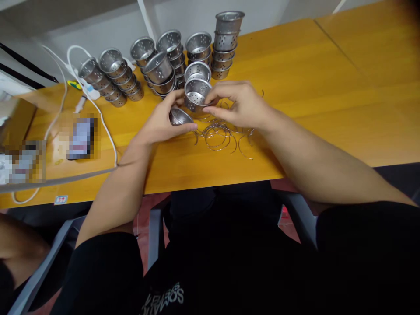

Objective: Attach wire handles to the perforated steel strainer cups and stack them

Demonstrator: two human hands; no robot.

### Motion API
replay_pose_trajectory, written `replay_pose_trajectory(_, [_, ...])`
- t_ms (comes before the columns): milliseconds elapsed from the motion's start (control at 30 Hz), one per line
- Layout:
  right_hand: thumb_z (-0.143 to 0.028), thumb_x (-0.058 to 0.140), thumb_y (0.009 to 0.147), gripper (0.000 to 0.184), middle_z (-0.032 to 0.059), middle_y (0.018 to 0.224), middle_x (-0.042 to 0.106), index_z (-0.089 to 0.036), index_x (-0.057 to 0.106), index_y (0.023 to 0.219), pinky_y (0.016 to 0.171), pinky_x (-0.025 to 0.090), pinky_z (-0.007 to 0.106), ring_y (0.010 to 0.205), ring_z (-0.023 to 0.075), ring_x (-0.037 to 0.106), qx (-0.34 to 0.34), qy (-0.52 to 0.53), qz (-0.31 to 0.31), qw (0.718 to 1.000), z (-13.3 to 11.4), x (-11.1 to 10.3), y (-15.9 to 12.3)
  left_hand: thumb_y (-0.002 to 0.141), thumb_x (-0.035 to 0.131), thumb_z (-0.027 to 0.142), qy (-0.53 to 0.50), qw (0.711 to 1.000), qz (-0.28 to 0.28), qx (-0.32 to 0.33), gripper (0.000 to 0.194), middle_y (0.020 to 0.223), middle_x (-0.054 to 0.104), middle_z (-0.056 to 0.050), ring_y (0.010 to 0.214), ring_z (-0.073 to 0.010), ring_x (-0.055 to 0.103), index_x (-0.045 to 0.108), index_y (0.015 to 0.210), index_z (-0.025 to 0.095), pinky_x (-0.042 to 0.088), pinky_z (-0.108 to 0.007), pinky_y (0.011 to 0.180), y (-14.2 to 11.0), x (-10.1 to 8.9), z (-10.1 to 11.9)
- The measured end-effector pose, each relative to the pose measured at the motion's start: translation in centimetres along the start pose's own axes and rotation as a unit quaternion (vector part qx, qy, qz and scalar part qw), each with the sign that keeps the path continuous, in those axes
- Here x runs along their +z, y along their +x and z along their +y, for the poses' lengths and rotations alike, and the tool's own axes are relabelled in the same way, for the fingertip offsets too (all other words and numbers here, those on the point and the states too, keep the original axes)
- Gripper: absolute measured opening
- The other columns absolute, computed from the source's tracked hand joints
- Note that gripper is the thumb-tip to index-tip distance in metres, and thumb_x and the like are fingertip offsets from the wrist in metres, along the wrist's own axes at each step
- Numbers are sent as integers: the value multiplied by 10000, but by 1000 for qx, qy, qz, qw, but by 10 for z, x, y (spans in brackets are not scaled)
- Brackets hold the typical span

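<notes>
My right hand (234, 103) pinches the rim of a perforated metal cup (197, 92), tilted so its holed bottom shows. Another metal cup (180, 117) lies tipped in my left hand (166, 116), whose fingers curl round it from the left. Just behind the cup at my right hand is a further perforated cup (197, 70). Below both hands, a loose heap of thin wire rings (218, 134) lies on the table, several of them open curves. Part of the heap is hidden by my right hand.
Several stacks of perforated cups stand along the back, the tallest stack (226, 41) at the right. A white cable (106, 131) runs over the yellow table (315, 92) at left, near a blurred phone-like object (81, 139). Another person's arm (19, 245) shows at lower left.
</notes>
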State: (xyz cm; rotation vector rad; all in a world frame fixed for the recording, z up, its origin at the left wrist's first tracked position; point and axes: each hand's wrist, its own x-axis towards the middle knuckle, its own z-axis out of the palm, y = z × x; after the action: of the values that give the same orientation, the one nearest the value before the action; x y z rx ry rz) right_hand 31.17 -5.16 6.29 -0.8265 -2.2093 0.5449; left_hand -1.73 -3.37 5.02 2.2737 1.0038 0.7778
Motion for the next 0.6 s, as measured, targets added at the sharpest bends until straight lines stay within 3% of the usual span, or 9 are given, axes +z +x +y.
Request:
replay_pose_trajectory(133, [-887,802,1205,603,153,1266,890,-303,930,1287,1217,740,621,1218,447,864,9,1,25,1000,8,-1,0,840,1182,762,19,998,-48,-40,1030,1541,893,-164,1422,-443,875,781,1636,247,721,-615,1306,-12,-25,15])
replay_pose_trajectory(233, [-937,803,1188,644,146,1240,886,-309,925,1266,1203,748,602,1207,436,870,5,6,40,999,14,-1,0,791,1192,685,50,993,-82,-73,987,1515,906,-148,1379,-429,882,822,1586,231,723,-609,1318,-16,-39,18])
replay_pose_trajectory(367, [-970,783,1170,673,144,1219,895,-316,921,1254,1195,755,607,1149,418,858,15,-2,42,999,17,1,1,763,1174,701,100,988,-97,-69,993,1627,871,-134,1491,-459,842,848,1585,249,691,-626,1398,-15,-49,2])
replay_pose_trajectory(500, [-946,747,1194,684,175,1277,904,-293,924,1294,1234,732,624,1176,435,859,32,-17,23,999,12,-2,0,774,1122,782,124,987,-99,-14,921,1513,900,-101,1372,-455,889,871,1522,307,750,-644,1315,-16,-54,-19])
replay_pose_trajectory(600, [-918,769,1200,649,164,1287,908,-314,930,1375,1241,725,617,1264,458,856,58,-21,-3,998,4,-6,0,800,1069,715,141,983,-113,-17,859,1485,913,-121,1319,-466,907,878,1521,287,768,-683,1271,-18,-55,-18])
